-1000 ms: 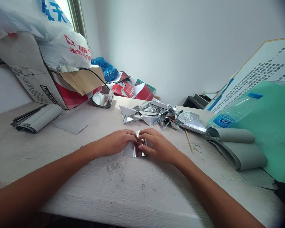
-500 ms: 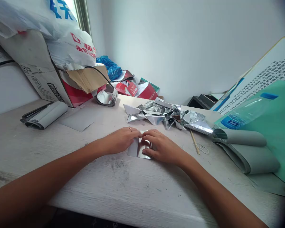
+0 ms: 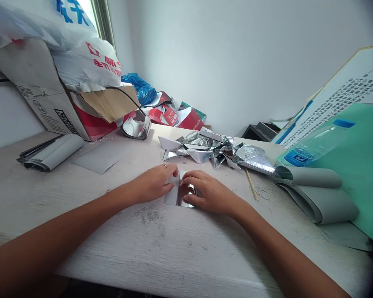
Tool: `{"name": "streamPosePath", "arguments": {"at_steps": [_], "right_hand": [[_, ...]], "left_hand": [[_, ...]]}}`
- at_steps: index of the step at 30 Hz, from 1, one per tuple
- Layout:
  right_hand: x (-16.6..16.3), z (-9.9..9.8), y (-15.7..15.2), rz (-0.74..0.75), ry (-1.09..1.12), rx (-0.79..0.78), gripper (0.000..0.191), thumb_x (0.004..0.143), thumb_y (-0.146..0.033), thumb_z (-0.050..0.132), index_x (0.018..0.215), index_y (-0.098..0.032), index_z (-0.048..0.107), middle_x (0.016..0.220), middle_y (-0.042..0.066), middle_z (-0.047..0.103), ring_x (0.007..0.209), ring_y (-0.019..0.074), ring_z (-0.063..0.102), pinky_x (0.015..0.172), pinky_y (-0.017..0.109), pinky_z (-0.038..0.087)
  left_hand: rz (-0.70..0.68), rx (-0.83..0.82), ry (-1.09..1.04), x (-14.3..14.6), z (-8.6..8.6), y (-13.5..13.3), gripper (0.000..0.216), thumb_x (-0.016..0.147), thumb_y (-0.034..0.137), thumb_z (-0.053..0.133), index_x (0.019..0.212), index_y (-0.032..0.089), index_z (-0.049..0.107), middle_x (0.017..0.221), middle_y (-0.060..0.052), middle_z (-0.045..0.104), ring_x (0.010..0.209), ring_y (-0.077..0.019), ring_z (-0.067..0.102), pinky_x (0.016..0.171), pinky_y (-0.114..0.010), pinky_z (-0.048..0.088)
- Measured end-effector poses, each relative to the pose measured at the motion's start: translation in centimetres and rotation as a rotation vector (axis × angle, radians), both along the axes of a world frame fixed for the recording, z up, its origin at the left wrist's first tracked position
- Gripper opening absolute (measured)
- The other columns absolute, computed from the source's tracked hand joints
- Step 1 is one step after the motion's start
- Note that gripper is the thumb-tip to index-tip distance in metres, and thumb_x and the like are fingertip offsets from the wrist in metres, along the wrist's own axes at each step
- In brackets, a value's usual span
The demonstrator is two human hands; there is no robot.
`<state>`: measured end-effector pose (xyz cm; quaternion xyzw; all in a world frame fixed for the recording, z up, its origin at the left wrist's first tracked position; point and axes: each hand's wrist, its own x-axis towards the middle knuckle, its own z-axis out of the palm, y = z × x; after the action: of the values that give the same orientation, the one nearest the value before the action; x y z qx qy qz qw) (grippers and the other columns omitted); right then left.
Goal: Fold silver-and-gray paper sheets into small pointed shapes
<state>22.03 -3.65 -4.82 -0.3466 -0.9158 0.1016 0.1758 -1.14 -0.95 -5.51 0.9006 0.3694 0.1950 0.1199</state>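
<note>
A small sheet of silver foil paper (image 3: 186,191) lies folded on the table, with its matte grey side (image 3: 171,198) showing on the left and its shiny side on the right. My right hand (image 3: 209,192) holds the shiny flap down, thumb at its near part and fingers at its far part. Over the grey left part rests my left hand (image 3: 153,182), its thumb and forefinger apart and nothing between them. Behind both hands sits a heap of folded silver foil pieces (image 3: 202,151).
A flat grey sheet (image 3: 96,157) and a folded grey stack (image 3: 54,153) lie left. Rightward are a stick (image 3: 251,184), a rubber band (image 3: 262,193), bent grey sheets (image 3: 332,200) and a plastic bottle (image 3: 320,145). A carton (image 3: 46,103) with bags stands back left.
My left hand has drawn back a little to the left from the fold, its fingers parting. My right hand stays on the foil paper. The whole view has shifted slightly.
</note>
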Motion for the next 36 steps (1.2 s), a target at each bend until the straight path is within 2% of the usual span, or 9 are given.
{"name": "streamPosePath", "arguments": {"at_steps": [3, 8, 12, 18, 22, 36], "right_hand": [[-0.09, 0.15, -0.11, -0.005, -0.014, -0.003, 0.015, 0.088, -0.020, 0.066, 0.103, -0.021, 0.068, 0.112, 0.008, 0.064, 0.110, 0.0249, 0.057, 0.097, 0.042, 0.047], [-0.09, 0.02, -0.07, -0.021, -0.001, -0.023, 0.013, 0.088, -0.022, 0.069, 0.100, -0.021, 0.066, 0.112, 0.007, 0.064, 0.109, 0.0243, 0.057, 0.095, 0.040, 0.048], [-0.03, -0.19, 0.10, -0.019, -0.006, -0.021, 0.008, 0.088, -0.024, 0.069, 0.095, -0.021, 0.065, 0.112, 0.006, 0.063, 0.109, 0.0241, 0.057, 0.096, 0.040, 0.047], [0.02, -0.18, 0.09, -0.035, 0.001, -0.034, 0.018, 0.088, -0.030, 0.071, 0.101, -0.022, 0.061, 0.112, 0.007, 0.062, 0.107, 0.0245, 0.055, 0.093, 0.040, 0.048], [-0.05, -0.09, -0.08, -0.054, -0.009, -0.040, 0.017, 0.091, -0.033, 0.069, 0.100, -0.021, 0.060, 0.109, 0.007, 0.061, 0.107, 0.0248, 0.055, 0.090, 0.039, 0.048], [-0.06, -0.09, -0.07, -0.045, -0.035, -0.048, 0.019, 0.087, -0.034, 0.073, 0.095, -0.022, 0.061, 0.114, 0.006, 0.061, 0.112, 0.0259, 0.054, 0.097, 0.043, 0.047]], "left_hand": [[-0.031, 0.067, 0.019, 0.16, 0.04, -0.09, 0.019, 0.091, 0.022, 0.058, 0.110, 0.020, 0.059, 0.118, -0.008, 0.065, 0.113, -0.0254, 0.061, 0.097, -0.043, 0.049], [-0.071, 0.081, 0.093, 0.26, 0.13, -0.38, 0.027, 0.089, 0.035, 0.070, 0.112, 0.021, 0.066, 0.126, -0.007, 0.062, 0.117, -0.0264, 0.058, 0.101, -0.043, 0.048], [-0.081, 0.089, 0.112, 0.17, 0.08, -0.35, 0.032, 0.087, 0.035, 0.072, 0.116, 0.022, 0.066, 0.131, -0.008, 0.060, 0.119, -0.0269, 0.058, 0.101, -0.043, 0.048], [-0.099, 0.090, 0.121, -0.03, -0.16, -0.14, 0.032, 0.090, 0.037, 0.069, 0.117, 0.022, 0.065, 0.133, -0.008, 0.058, 0.117, -0.0267, 0.060, 0.099, -0.042, 0.048], [-0.100, 0.091, 0.129, -0.05, -0.20, -0.11, 0.031, 0.090, 0.036, 0.068, 0.118, 0.022, 0.065, 0.133, -0.008, 0.058, 0.115, -0.0262, 0.060, 0.099, -0.041, 0.048], [-0.099, 0.054, 0.118, -0.28, -0.16, -0.11, 0.033, 0.090, 0.036, 0.067, 0.121, 0.024, 0.064, 0.136, -0.007, 0.057, 0.119, -0.0262, 0.059, 0.101, -0.040, 0.047]]}}
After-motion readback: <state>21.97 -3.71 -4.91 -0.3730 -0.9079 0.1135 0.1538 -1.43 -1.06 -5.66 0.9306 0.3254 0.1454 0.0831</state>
